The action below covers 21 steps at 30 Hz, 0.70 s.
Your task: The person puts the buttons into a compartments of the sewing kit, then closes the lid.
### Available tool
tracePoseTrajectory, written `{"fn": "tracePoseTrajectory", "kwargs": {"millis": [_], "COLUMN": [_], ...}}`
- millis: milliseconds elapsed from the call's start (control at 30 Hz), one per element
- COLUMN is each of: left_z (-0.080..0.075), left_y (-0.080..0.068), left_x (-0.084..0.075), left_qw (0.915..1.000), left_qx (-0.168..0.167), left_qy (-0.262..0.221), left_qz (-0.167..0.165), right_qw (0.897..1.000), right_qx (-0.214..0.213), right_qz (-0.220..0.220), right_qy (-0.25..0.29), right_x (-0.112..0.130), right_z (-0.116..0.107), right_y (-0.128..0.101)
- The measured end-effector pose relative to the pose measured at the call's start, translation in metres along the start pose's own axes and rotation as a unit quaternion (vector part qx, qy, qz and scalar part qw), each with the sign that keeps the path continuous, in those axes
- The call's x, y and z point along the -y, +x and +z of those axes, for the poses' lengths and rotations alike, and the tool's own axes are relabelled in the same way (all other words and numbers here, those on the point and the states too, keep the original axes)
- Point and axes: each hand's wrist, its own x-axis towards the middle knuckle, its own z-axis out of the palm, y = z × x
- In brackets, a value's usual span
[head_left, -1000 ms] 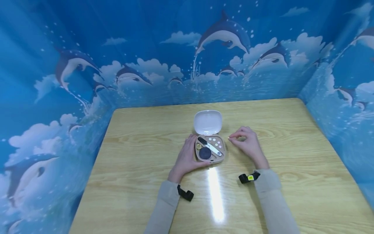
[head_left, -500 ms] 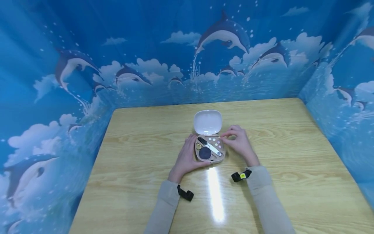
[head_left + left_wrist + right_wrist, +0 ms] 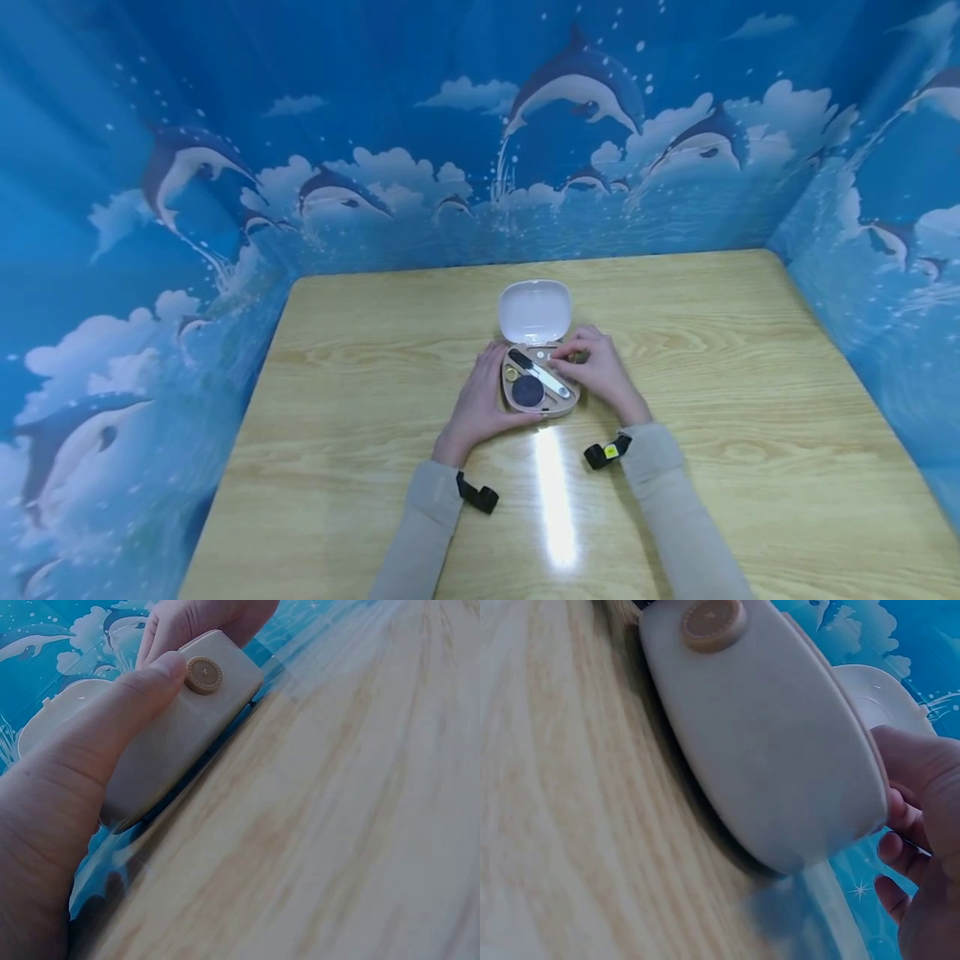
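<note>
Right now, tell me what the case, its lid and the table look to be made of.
Case: probably plastic, matte beige, smooth moulded rounded edges.
Lid: likely white plastic, slightly glossy, thin and evenly curved.
Table: wood or wood-look laminate, glossy; grain lines and a bright light streak show.

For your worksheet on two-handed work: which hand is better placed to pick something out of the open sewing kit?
Probably the right hand: its fingertips sit over the open sewing kit, while the left hand grips the kit's side.

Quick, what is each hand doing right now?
Left hand: grips the left side of the little open case, thumb on its front.
Right hand: fingers curled over the case's right side; whether it pinches something cannot be told.
</note>
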Motion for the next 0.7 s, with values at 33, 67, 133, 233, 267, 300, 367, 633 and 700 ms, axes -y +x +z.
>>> {"fn": "tracePoseTrajectory", "kwargs": {"millis": [33,67,133,233,267,300,367,633,700], "left_z": [0.0001,0.0001,0.0003,0.0004,0.0004,0.0005,0.0008,0.0002,0.0001], "left_y": [0.0001,0.0002,0.0,0.0004,0.0005,0.0005,0.0005,0.0007,0.0004], "left_x": [-0.0001,-0.0001,0.0,-0.0002,-0.0002,0.0,0.0005,0.001,0.0016], "left_qw": [1.0,1.0,1.0,1.0,1.0,1.0,1.0,1.0,1.0], "left_qx": [0.0,0.0,0.001,0.001,0.001,0.002,0.001,0.001,0.002], "left_qy": [0.0,-0.001,-0.001,-0.003,-0.004,-0.003,-0.002,0.003,0.003], "left_qz": [-0.001,0.0,-0.001,0.002,0.002,0.002,0.002,0.002,0.0], "right_qw": [1.0,1.0,1.0,1.0,1.0,1.0,1.0,0.999,0.999], "right_qx": [0.001,0.002,0.004,0.003,0.003,0.005,0.01,0.01,0.011], "right_qz": [-0.002,-0.004,-0.008,-0.015,-0.016,-0.014,-0.011,-0.009,-0.01], "right_qy": [0.002,0.002,0.005,0.004,0.001,0.0,-0.009,-0.035,-0.035], "right_x": [-0.0006,-0.0011,-0.002,-0.0019,-0.0015,-0.0014,-0.0007,0.0012,0.0011], "right_z": [0.0008,0.0016,0.0029,0.0031,0.003,0.003,0.0026,0.0025,0.0033], "right_y": [0.0002,0.0004,0.0009,0.0014,0.0015,0.0016,0.0014,0.0021,0.0027]}}
